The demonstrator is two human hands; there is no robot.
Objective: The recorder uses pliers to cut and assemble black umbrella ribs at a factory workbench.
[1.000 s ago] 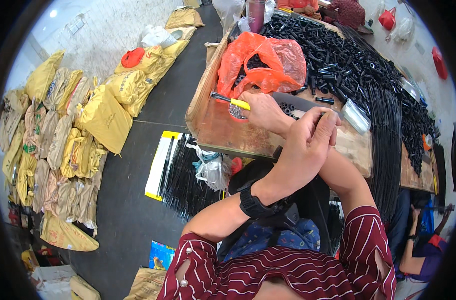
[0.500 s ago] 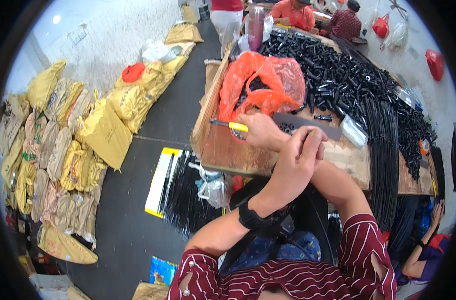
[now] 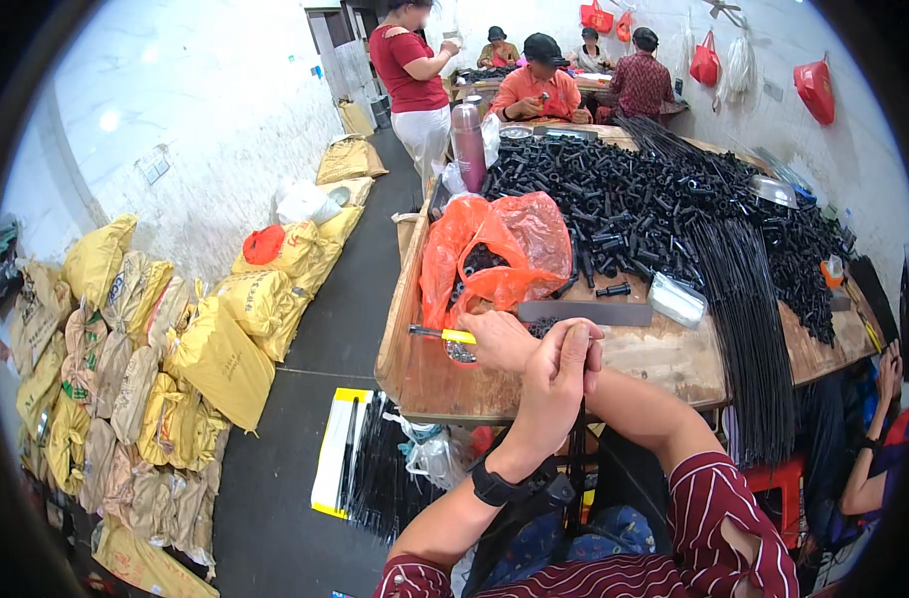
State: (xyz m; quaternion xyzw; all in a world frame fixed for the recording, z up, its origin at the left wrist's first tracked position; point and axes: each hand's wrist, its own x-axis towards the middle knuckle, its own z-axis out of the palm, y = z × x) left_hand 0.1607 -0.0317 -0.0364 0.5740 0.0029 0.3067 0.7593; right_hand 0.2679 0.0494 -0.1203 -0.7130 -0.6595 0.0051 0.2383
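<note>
- Head view: a slim tool with a yellow handle and a dark shaft (image 3: 456,336) is held above the near left part of a brown wooden table (image 3: 673,364), its dark end pointed left.
- The handle is clamped in the closed right hand (image 3: 501,342); it seems to be gripped well back so that the shaft is left free.
- The left hand (image 3: 564,354) is crossed over the right wrist, thumb and fingers drawn together; whether anything is pinched there cannot be told.
- Beneath the tool, shiny silvery bits (image 3: 461,352) are partly hidden.
- Just beyond the hands, a flat dark-grey bar (image 3: 599,313) is laid crosswise, small black rings (image 3: 541,327) beside it, perhaps to be within easy reach.
- A crumpled orange-red plastic bag (image 3: 544,234) is left gaping, likely so that the small dark pieces inside (image 3: 487,257) can be got at.
- Farther out, black tubular parts (image 3: 614,199) are heaped loosely, while long thin black rods (image 3: 738,329) are laid lengthwise over the table's near edge, probably because of their length.
</note>
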